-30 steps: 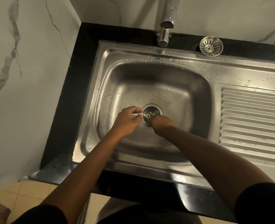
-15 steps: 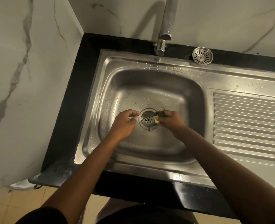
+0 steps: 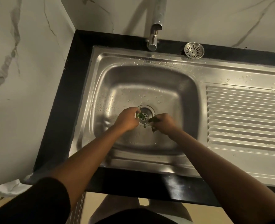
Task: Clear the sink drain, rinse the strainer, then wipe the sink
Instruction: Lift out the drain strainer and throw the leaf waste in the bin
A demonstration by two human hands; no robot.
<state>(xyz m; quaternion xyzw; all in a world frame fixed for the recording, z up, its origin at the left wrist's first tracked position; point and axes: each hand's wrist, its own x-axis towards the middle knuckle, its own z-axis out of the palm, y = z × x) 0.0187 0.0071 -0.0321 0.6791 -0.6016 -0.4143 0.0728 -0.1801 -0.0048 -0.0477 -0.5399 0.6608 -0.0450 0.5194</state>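
Observation:
A steel sink (image 3: pixel 149 81) is wet with droplets, and its round drain (image 3: pixel 147 113) lies at the bottom of the basin. My left hand (image 3: pixel 127 119) is at the drain's left edge, pinching green leafy scraps (image 3: pixel 140 116) over the opening. My right hand (image 3: pixel 165 124) is just right of the drain, closed on a bunch of green scraps (image 3: pixel 153 120) that hang below the fingers. The round metal strainer (image 3: pixel 194 50) sits upside up on the black counter behind the sink, right of the tap.
A chrome tap (image 3: pixel 155 32) rises at the back over the basin. A ribbed draining board (image 3: pixel 246 113) fills the sink's right side. A black counter (image 3: pixel 64 101) frames the sink, with marble walls to the left and behind.
My right hand pulled back to the right of the drain with green scraps in it. My left hand moved onto the drain's edge and took hold of more scraps. The camera shifted.

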